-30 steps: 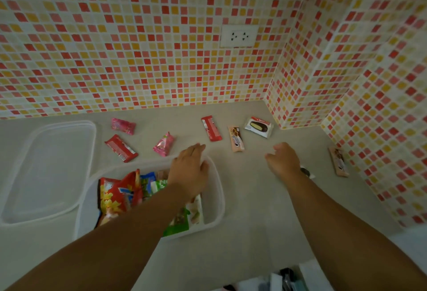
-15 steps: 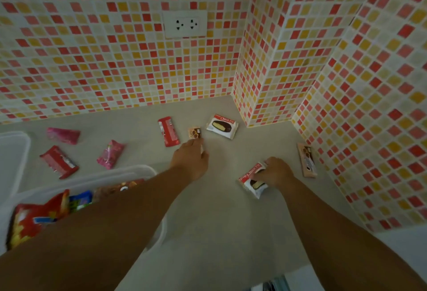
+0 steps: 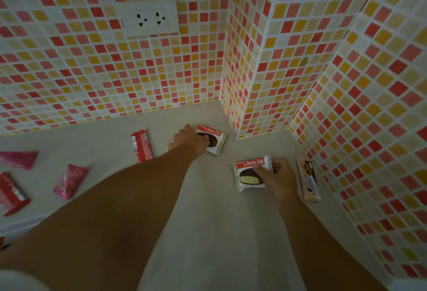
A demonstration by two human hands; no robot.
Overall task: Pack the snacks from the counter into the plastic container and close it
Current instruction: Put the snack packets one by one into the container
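Observation:
Two white-and-red Choco Pie packs lie near the tiled corner. My left hand (image 3: 192, 139) reaches across to the far Choco Pie (image 3: 213, 140), with its fingers curled over the pack's left edge. A pale corner of a beige wafer bar (image 3: 169, 147) peeks out under that wrist. My right hand (image 3: 277, 175) pinches the right side of the near Choco Pie (image 3: 248, 174), thumb on top. Only a pale strip of the plastic container's rim (image 3: 20, 225) shows at the lower left; my left arm hides the rest.
A second beige wafer bar (image 3: 308, 181) lies right of my right hand, close to the tiled wall. A red bar (image 3: 142, 148) lies left of my left hand. Farther left are two pink packets (image 3: 70, 181) (image 3: 19, 159) and another red bar (image 3: 11, 193). A wall socket (image 3: 149, 18) is above.
My left hand left the container, passed over the beige bar and now reaches the far Choco Pie. My right hand has taken hold of the near Choco Pie. The view swung right.

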